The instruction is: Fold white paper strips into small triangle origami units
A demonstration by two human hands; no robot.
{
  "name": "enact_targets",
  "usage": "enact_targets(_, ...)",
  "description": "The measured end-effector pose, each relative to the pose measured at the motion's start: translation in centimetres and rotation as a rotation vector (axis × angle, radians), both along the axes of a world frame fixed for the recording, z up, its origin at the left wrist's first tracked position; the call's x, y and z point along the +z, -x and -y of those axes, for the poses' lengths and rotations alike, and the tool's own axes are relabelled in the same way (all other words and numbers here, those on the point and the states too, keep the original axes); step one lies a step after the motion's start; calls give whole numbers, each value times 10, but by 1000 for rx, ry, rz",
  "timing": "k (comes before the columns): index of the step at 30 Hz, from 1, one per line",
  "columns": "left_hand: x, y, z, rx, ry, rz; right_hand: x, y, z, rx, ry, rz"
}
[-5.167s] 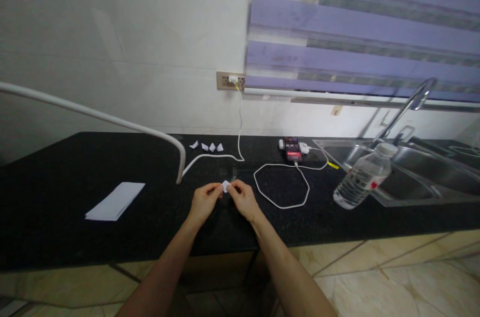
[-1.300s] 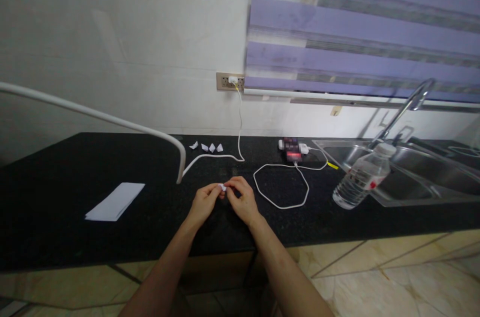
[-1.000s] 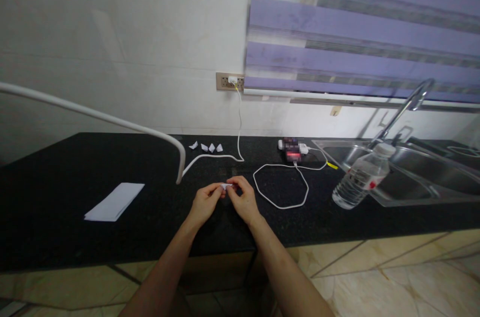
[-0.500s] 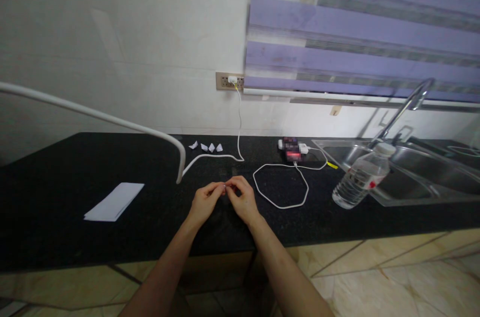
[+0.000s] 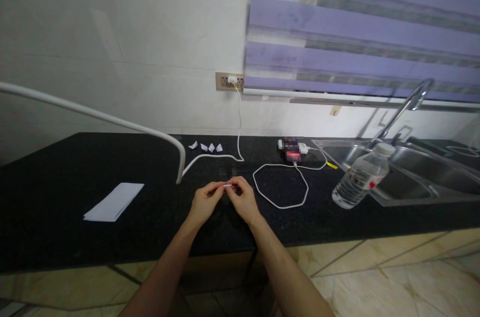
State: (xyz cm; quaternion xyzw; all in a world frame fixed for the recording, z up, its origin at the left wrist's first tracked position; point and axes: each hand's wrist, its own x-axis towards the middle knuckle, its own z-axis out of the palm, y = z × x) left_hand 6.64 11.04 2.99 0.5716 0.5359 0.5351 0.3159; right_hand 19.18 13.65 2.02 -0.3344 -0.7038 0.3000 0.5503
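Over the black countertop (image 5: 161, 242), my left hand (image 5: 205, 203) and my right hand (image 5: 242, 200) meet at the fingertips. Between them they pinch a small piece of white paper (image 5: 227, 186), mostly covered by the fingers. Several small folded white papers (image 5: 211, 147) lie in a row farther back, near the wall. To the left rests a stack of white paper strips (image 5: 114, 202).
A white cable (image 5: 210, 156) runs from the wall outlet (image 5: 224, 81) past the folded papers. Right of my hands lie a looped white cable (image 5: 281, 207) and a phone (image 5: 291, 149). A water bottle (image 5: 350, 187) stands beside the steel sink (image 5: 408, 199).
More of the white paper shows between my fingertips now, as a thin light edge. Both hands keep nearly the same place.
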Motion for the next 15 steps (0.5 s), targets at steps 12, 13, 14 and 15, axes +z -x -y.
enact_targets(12,-9,2,-4,76,3,-21,-2,-1,-2,-2,-5,6)
enact_targets(13,-9,2,-3,87,-20,-62,-2,-1,-2,-7,-8,4)
enact_targets(14,-8,2,-3,95,-53,-108,-2,-1,-2,-8,-10,3)
enact_targets(15,-8,2,-2,101,-90,-153,-1,-1,-2,-6,-9,1)
